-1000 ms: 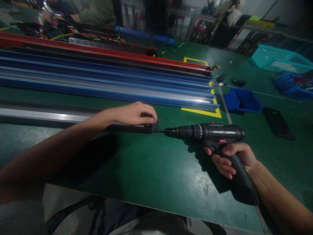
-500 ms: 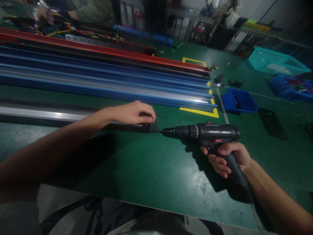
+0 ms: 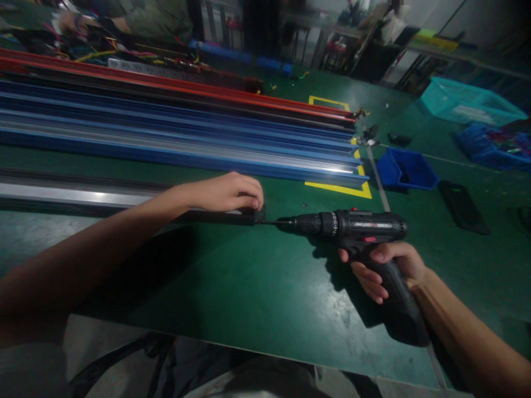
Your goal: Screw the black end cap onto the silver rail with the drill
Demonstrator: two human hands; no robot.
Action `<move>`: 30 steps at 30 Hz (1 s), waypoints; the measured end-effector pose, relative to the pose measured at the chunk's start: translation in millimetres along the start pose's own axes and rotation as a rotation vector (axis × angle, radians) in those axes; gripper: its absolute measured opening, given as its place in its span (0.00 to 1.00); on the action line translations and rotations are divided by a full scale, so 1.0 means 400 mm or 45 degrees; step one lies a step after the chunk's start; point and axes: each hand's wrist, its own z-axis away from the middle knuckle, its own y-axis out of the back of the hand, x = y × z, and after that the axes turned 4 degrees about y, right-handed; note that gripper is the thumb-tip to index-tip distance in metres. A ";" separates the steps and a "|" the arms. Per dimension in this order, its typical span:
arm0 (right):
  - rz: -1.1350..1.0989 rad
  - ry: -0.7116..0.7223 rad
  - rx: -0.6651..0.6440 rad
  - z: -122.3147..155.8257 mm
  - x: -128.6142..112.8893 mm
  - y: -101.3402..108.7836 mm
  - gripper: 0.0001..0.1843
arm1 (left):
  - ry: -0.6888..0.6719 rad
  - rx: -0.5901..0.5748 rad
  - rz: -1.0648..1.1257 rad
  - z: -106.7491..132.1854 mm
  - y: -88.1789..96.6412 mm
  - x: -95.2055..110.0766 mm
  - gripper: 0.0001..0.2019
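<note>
My right hand (image 3: 384, 268) is wrapped round the handle of a black cordless drill (image 3: 352, 224), a finger near its trigger. The drill lies level, pointing left, and its thin bit (image 3: 269, 223) meets a small black end piece (image 3: 259, 214) on the end of a long black and silver rail (image 3: 99, 197). Bent over that end is my left hand (image 3: 232, 192), its fingers closed on the rail's end and the end piece. Exactly where the bit's tip enters is too small to tell.
Behind the rail lie several long blue profiles (image 3: 207, 138) and a red one (image 3: 186, 84), ending near yellow tape (image 3: 338, 189). At the right are a blue bin (image 3: 406, 168), a dark phone-like slab (image 3: 462, 207) and a turquoise basket (image 3: 468, 102). Another person's arm (image 3: 120, 25) is at the back left.
Both hands, the drill and the rail stay almost in place. The fingers of my right hand have shifted very slightly on the drill's handle.
</note>
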 end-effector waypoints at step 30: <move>0.276 0.076 0.051 0.001 0.008 0.009 0.15 | -0.001 -0.014 -0.052 0.001 -0.009 0.003 0.11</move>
